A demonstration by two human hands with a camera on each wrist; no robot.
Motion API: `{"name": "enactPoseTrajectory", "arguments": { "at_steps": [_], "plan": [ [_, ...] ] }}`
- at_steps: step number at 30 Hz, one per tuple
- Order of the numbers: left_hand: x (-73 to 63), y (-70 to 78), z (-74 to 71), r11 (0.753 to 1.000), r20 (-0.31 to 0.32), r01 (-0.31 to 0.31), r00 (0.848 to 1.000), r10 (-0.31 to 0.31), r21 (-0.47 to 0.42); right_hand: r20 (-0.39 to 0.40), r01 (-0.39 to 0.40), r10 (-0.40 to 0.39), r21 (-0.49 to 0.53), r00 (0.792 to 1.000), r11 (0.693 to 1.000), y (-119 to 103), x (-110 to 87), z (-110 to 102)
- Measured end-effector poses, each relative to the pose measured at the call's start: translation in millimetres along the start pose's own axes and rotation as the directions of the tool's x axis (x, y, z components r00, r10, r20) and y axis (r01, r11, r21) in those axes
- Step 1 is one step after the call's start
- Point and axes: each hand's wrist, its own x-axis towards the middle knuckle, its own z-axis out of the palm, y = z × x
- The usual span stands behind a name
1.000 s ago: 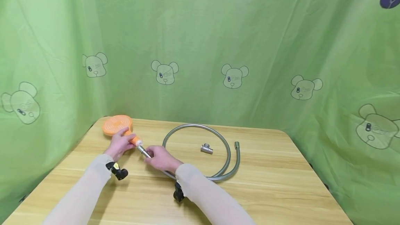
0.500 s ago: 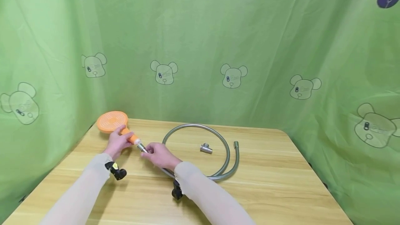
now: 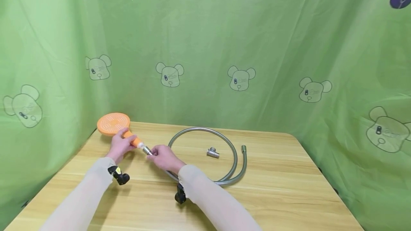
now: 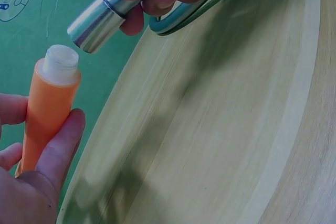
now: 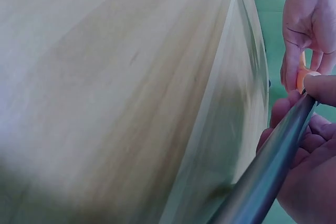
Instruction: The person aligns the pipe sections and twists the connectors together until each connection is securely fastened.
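While gripping the handle [image 4: 50,106] of the orange shower head [image 3: 113,123] with left thumb and fingers curled round it, pinches the metal hose [image 3: 224,182] just behind its silver connector [image 4: 94,23] with the right hand [image 3: 167,158]. Holds the shower head round side up, beyond the left hand [image 3: 120,146] near the far left corner of the bench [image 3: 273,195], and points its white threaded neck [image 4: 61,64] toward the right hand. Holds the connector between both hands, just beside the neck but apart, with a small gap visible in the left wrist view. Lets the hose run under the right forearm [image 3: 212,197] and loop across the bench, its other end [image 3: 243,148] well to the right of the right hand. Has a small metal valve [image 3: 213,152] lying inside that loop, also right of the right hand, touched by neither. Wears pale sleeves [image 3: 77,195] and black devices [image 3: 119,176] at both wrists. Faces a green curtain [image 3: 205,35] printed with bear heads, beyond both hands.
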Motion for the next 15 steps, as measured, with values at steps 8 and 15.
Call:
{"name": "enactPoseTrajectory", "arguments": {
  "at_steps": [8, 15],
  "plan": [
    [2.8, -0.6, 0.9, 0.997, -0.013, -0.03, 0.999, 0.031, 0.067, -0.026, -0.011, 0.01, -0.023, 1.0, 1.0, -0.6, 3.5, 1.0],
    [0.3, 2.3, 5.4, 0.994, -0.02, -0.033, 0.999, 0.035, 0.102, -0.052, -0.03, 0.029, -0.02, 0.998, 0.999, 0.8, 4.6, 1.6]
  ]
}}
